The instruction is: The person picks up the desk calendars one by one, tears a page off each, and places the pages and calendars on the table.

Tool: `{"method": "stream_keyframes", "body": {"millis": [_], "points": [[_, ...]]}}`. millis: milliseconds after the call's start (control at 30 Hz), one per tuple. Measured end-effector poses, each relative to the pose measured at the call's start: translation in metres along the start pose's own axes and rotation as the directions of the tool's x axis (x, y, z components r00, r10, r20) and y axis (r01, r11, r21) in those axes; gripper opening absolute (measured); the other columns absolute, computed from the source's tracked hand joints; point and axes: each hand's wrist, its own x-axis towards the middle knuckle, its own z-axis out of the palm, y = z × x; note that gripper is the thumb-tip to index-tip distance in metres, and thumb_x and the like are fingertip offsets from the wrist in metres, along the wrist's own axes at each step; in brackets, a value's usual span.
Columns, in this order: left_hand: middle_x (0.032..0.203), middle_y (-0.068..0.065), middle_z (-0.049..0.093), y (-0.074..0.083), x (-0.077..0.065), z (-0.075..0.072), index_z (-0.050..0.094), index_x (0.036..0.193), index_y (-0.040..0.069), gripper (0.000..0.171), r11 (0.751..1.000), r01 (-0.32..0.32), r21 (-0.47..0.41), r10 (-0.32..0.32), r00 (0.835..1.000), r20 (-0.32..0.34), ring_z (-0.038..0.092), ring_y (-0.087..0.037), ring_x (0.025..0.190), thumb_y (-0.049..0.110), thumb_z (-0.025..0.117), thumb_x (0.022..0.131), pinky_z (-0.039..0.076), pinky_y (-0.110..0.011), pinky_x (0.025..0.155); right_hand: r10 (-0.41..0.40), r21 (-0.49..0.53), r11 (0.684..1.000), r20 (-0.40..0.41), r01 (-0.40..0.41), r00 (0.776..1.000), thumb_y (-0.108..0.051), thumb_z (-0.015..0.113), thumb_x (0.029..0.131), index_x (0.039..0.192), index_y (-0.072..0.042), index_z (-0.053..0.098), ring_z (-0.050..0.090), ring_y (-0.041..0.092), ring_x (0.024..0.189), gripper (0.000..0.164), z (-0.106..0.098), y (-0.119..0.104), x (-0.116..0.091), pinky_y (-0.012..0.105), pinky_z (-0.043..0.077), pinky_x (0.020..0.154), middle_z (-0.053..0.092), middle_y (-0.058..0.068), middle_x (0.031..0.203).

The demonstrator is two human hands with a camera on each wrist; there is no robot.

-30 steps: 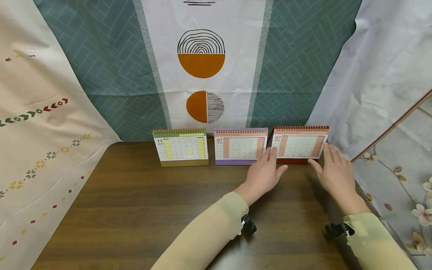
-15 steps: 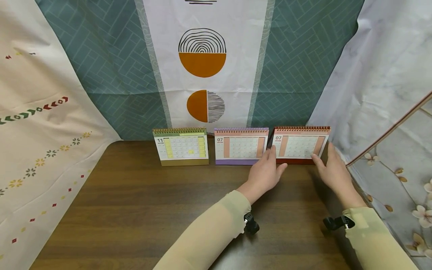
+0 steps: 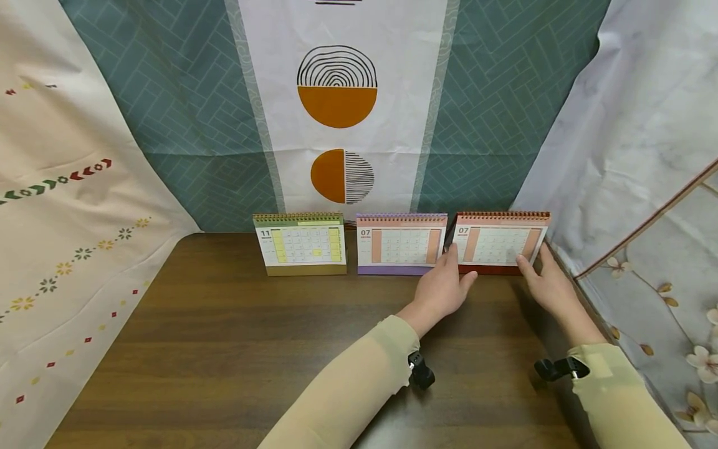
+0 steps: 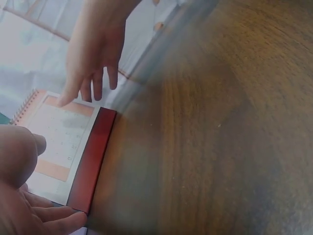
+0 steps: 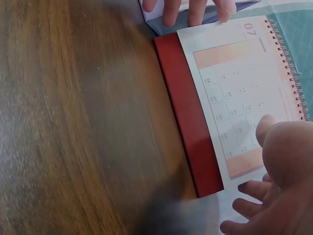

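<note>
A desk calendar with a red base (image 3: 499, 244) stands at the right end of a row, its page marked 07. My left hand (image 3: 440, 288) is at its lower left edge, fingers extended into the narrow gap beside the purple-based calendar (image 3: 401, 244). My right hand (image 3: 552, 285) is at the opposite edge, thumb before the page and loosely straight fingers alongside. In the right wrist view, the red base (image 5: 190, 117) shows fully, with the right thumb (image 5: 266, 128) over the page. Whether either hand presses on the calendar, I cannot tell.
A green-topped calendar (image 3: 303, 244), marked 11, stands at the left of the row on the brown wooden table (image 3: 241, 349). Patterned cloth (image 3: 213, 112) hangs close behind the calendars. A floral cloth (image 3: 645, 299) borders the right side.
My right hand has shifted slightly left, its fingers passing from in front of the red-based calendar's right edge to alongside it. The left hand has hardly moved. The calendars stay in place.
</note>
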Motion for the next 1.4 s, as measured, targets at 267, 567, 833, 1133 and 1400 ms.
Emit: {"method": "stream_keyframes", "body": {"millis": [267,567,833,1133,1400], "points": [[0.172,-0.004,0.046,-0.002,-0.001,0.005,0.026,0.176,0.012,0.081,0.995,0.047,-0.085,-0.047,0.999,0.005,0.058,-0.018,0.145,0.05,0.06,0.113,0.051,-0.038,0.113,-0.025,0.023,0.999,-0.037,0.026,0.999,-0.047,0.039,0.12,0.172,0.008,0.003,0.023,0.069,0.151,0.083,0.002,0.001,-0.002,0.079,0.023,0.118,0.021,0.05,0.165],[0.17,-0.006,0.048,-0.001,-0.003,0.007,0.03,0.174,0.009,0.077,0.993,0.051,-0.104,-0.052,0.999,-0.008,0.054,-0.018,0.148,0.043,0.062,0.114,0.048,-0.036,0.116,-0.077,0.059,0.995,-0.06,0.08,0.995,-0.04,0.04,0.121,0.162,0.016,0.027,0.037,0.071,0.143,0.07,-0.002,0.0,-0.012,0.079,0.032,0.113,0.036,0.054,0.154],[0.166,-0.008,0.051,-0.01,0.005,0.018,0.041,0.17,0.009,0.069,0.988,0.023,-0.153,-0.025,1.0,-0.013,0.055,-0.022,0.147,0.039,0.065,0.112,0.049,-0.041,0.116,-0.088,0.061,0.994,-0.061,0.092,0.994,-0.039,0.042,0.121,0.149,0.016,0.039,0.048,0.066,0.136,0.062,-0.002,0.003,-0.027,0.075,0.041,0.106,0.049,0.05,0.144],[0.161,-0.005,0.056,-0.026,0.022,0.042,0.05,0.164,0.015,0.063,0.97,-0.019,-0.24,0.01,0.999,-0.038,0.055,-0.022,0.145,0.037,0.069,0.109,0.048,-0.042,0.116,-0.191,0.076,0.975,-0.178,0.208,0.965,-0.023,0.05,0.119,0.132,0.014,0.051,0.066,0.025,0.106,0.039,0.003,0.013,-0.038,0.007,0.04,0.078,0.063,0.037,0.119],[0.158,-0.005,0.061,-0.012,-0.006,0.005,0.053,0.159,0.011,0.055,0.918,-0.012,-0.397,0.013,1.0,0.0,0.06,-0.016,0.139,0.027,0.07,0.11,0.047,-0.037,0.116,-0.226,0.182,0.949,-0.182,0.259,0.957,-0.017,0.038,0.121,0.149,0.019,0.041,0.053,-0.01,0.097,0.046,0.001,0.015,-0.05,0.024,0.056,0.066,0.058,0.041,0.125]]}}
